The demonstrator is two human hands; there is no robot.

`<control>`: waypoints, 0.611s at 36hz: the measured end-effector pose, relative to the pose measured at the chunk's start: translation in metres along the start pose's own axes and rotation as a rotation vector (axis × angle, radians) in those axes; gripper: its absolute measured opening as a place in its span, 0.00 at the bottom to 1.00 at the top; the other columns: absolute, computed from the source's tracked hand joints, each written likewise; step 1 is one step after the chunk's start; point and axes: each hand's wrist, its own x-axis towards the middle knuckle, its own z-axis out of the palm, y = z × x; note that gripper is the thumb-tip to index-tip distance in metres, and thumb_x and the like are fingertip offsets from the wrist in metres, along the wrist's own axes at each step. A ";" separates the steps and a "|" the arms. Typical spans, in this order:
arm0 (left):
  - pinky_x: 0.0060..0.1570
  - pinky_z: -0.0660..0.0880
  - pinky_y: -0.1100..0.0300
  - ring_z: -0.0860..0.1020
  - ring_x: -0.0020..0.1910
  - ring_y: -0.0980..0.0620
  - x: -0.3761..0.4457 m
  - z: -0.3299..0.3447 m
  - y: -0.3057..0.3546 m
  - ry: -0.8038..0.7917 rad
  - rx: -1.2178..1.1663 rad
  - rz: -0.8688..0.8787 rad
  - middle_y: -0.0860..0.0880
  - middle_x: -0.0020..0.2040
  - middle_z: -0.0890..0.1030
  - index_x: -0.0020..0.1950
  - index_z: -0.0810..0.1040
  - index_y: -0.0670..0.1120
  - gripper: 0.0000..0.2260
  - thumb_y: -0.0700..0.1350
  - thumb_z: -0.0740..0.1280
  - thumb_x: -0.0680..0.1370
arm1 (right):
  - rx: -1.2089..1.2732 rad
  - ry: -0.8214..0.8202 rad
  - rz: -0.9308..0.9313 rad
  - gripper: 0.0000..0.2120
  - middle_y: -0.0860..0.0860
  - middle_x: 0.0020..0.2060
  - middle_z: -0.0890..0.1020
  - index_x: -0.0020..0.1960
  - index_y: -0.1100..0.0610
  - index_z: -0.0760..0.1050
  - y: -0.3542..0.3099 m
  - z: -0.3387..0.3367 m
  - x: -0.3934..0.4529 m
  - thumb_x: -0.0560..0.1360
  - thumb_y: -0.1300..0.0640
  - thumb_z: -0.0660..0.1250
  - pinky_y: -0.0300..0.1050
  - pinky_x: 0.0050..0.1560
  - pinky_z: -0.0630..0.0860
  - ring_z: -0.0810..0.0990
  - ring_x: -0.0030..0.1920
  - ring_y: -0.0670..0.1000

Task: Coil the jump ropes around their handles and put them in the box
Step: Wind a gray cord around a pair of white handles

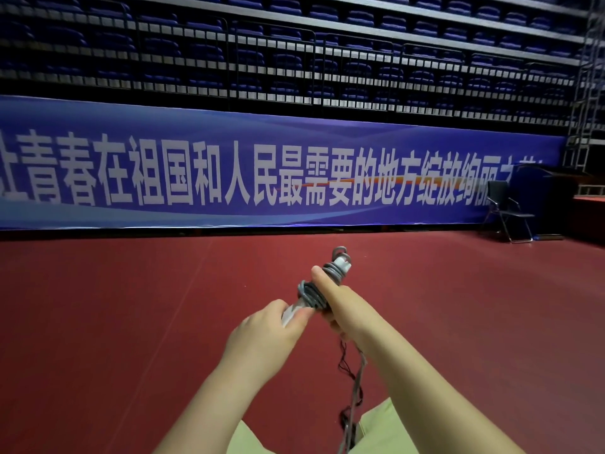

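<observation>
A grey jump rope [312,294], coiled round its pale handles [340,262], is gripped at centre frame by both hands: left hand [273,326] at the near end, right hand [340,298] mid-bundle. At 12 o'clock, a blue banner [262,168] reads "青春在祖国和人民最需要的地方绽放".

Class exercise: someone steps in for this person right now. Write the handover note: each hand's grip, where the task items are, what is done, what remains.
Left hand: grip on the lower end of the pale handles.
Right hand: grip round the middle of the handles, thumb up beside the coils.
Jump rope: grey, several turns wound round the handles, held above the red floor. A loose tail hangs below the right hand toward the lap.
Done: coiling partly complete.
Left: wind in the tail, then box it. No box is in view.
</observation>
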 end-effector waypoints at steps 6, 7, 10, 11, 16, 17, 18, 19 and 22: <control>0.39 0.72 0.53 0.73 0.35 0.55 0.006 -0.004 -0.001 -0.254 -0.515 0.039 0.55 0.35 0.75 0.42 0.74 0.51 0.22 0.69 0.63 0.66 | 0.251 0.154 -0.131 0.16 0.45 0.24 0.64 0.30 0.48 0.65 0.003 0.004 0.000 0.66 0.36 0.58 0.47 0.37 0.58 0.61 0.28 0.47; 0.41 0.76 0.52 0.76 0.37 0.55 0.005 -0.008 0.001 -0.326 -0.655 0.028 0.53 0.38 0.77 0.46 0.77 0.49 0.22 0.66 0.64 0.66 | 0.324 0.166 -0.145 0.16 0.48 0.27 0.67 0.32 0.47 0.66 0.002 0.004 0.000 0.61 0.35 0.59 0.47 0.38 0.60 0.64 0.31 0.47; 0.42 0.78 0.53 0.79 0.43 0.47 0.002 -0.017 0.002 -0.557 -1.046 -0.016 0.46 0.42 0.79 0.52 0.81 0.44 0.22 0.61 0.64 0.69 | 0.576 0.107 -0.236 0.17 0.51 0.31 0.73 0.38 0.53 0.69 0.003 0.002 0.000 0.59 0.41 0.64 0.44 0.40 0.67 0.71 0.34 0.50; 0.42 0.78 0.53 0.79 0.42 0.45 0.001 -0.019 0.000 -0.671 -1.163 -0.002 0.44 0.42 0.81 0.53 0.83 0.45 0.25 0.63 0.64 0.70 | 0.679 0.045 -0.298 0.16 0.49 0.29 0.75 0.39 0.56 0.70 0.003 0.002 0.000 0.60 0.45 0.65 0.42 0.37 0.70 0.74 0.31 0.48; 0.47 0.78 0.51 0.82 0.45 0.46 -0.010 -0.012 0.003 -1.213 -1.538 0.257 0.43 0.50 0.82 0.69 0.72 0.44 0.35 0.69 0.56 0.75 | 0.803 -0.259 -0.484 0.34 0.48 0.30 0.77 0.43 0.59 0.75 -0.011 0.005 -0.001 0.52 0.34 0.79 0.41 0.34 0.69 0.74 0.29 0.46; 0.47 0.78 0.53 0.82 0.43 0.49 -0.014 -0.012 0.007 -1.244 -1.561 0.290 0.46 0.47 0.83 0.68 0.71 0.42 0.34 0.69 0.55 0.76 | 0.771 -0.288 -0.512 0.31 0.48 0.30 0.77 0.41 0.56 0.77 -0.013 0.005 0.000 0.54 0.33 0.78 0.42 0.34 0.67 0.73 0.29 0.45; 0.45 0.78 0.55 0.81 0.39 0.52 -0.016 -0.012 0.009 -1.262 -1.585 0.303 0.48 0.43 0.82 0.66 0.72 0.41 0.34 0.68 0.54 0.77 | 0.730 -0.293 -0.518 0.28 0.48 0.31 0.76 0.40 0.54 0.78 -0.016 0.005 -0.001 0.56 0.33 0.77 0.42 0.33 0.66 0.73 0.29 0.45; 0.43 0.77 0.57 0.80 0.36 0.54 -0.016 -0.011 0.009 -1.283 -1.615 0.302 0.50 0.39 0.81 0.63 0.73 0.40 0.32 0.67 0.54 0.77 | 0.690 -0.282 -0.516 0.27 0.47 0.31 0.76 0.40 0.54 0.77 -0.020 0.005 -0.003 0.57 0.33 0.76 0.42 0.34 0.66 0.72 0.30 0.45; 0.36 0.73 0.61 0.73 0.29 0.56 -0.008 -0.011 0.003 -1.306 -1.668 0.207 0.52 0.34 0.78 0.59 0.76 0.41 0.29 0.65 0.56 0.78 | 0.625 -0.151 -0.397 0.20 0.48 0.31 0.75 0.41 0.56 0.71 -0.029 -0.002 -0.009 0.62 0.41 0.70 0.41 0.37 0.69 0.73 0.32 0.45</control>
